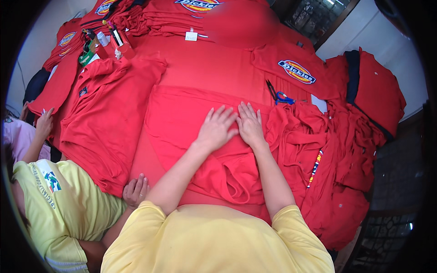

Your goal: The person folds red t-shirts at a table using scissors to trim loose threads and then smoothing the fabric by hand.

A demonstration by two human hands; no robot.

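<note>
Both the left hand (218,129) and right hand (250,127) lie flat, fingers slightly spread, pinching nothing; uneven pressure could crease the red garment (177,113) beneath.

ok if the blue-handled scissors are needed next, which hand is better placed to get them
Probably the right hand: it rests on the red fabric nearer the blue-handled scissors, while the left hand is farther away, beyond it.
</note>
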